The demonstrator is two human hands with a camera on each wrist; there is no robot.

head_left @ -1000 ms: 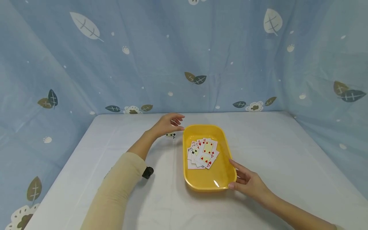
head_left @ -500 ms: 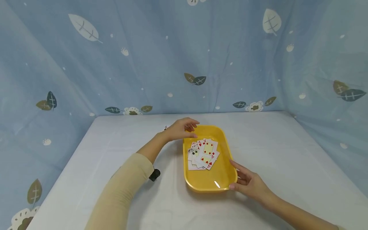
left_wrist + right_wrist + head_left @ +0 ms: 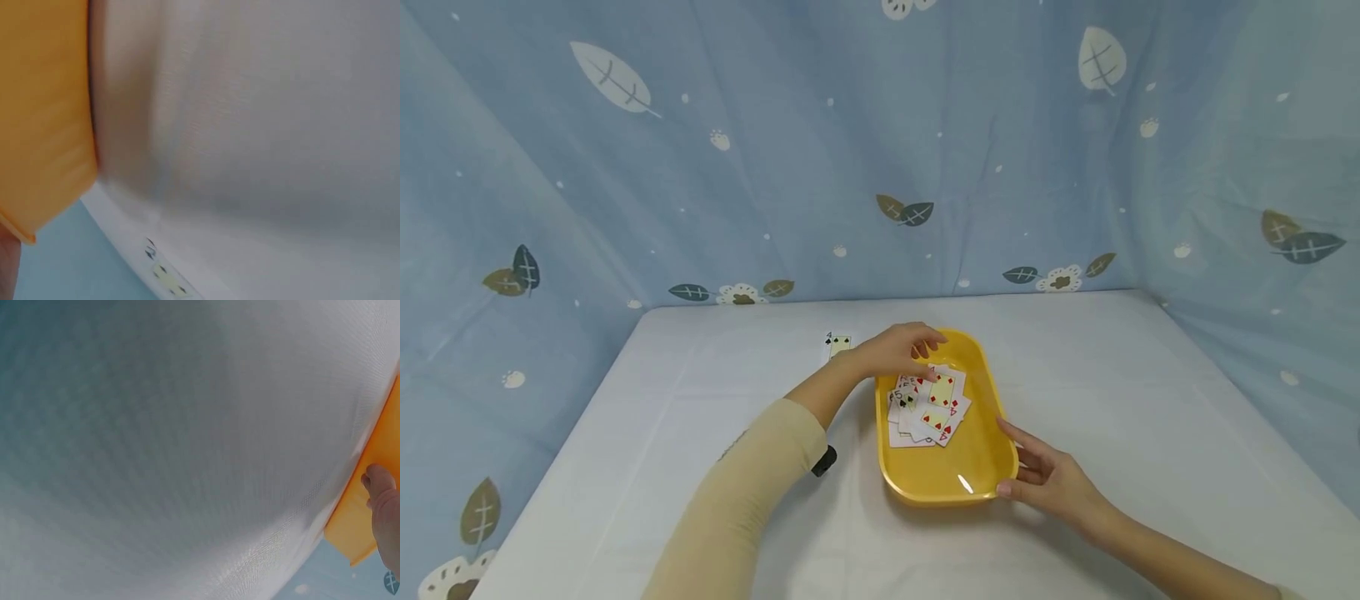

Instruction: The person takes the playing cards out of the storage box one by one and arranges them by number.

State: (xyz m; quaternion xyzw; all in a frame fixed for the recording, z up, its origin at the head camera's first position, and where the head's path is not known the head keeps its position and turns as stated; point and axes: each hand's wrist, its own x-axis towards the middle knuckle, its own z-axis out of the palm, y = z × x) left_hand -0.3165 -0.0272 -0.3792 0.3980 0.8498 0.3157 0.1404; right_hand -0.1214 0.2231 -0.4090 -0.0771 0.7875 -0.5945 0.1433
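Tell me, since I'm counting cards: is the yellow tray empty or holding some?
Holding some. The yellow tray has a loose pile of face-up playing cards; one card lies outside on the table.

Tray (image 3: 992,454): mid table (image 3: 1150,400), on it.
Cards (image 3: 928,404): in tray, far half, overlapping.
Lone card (image 3: 838,342): on table, left of tray's far end, apart from it.
L hand (image 3: 898,350): over tray's far-left rim, above cards.
R hand (image 3: 1048,479): at tray's near-right corner, touching rim.
Curtain (image 3: 880,142): behind table & both sides.

White table (image 3: 1112,400) carries yellow tray (image 3: 977,475) and one card (image 3: 839,342) (seemingly a four).
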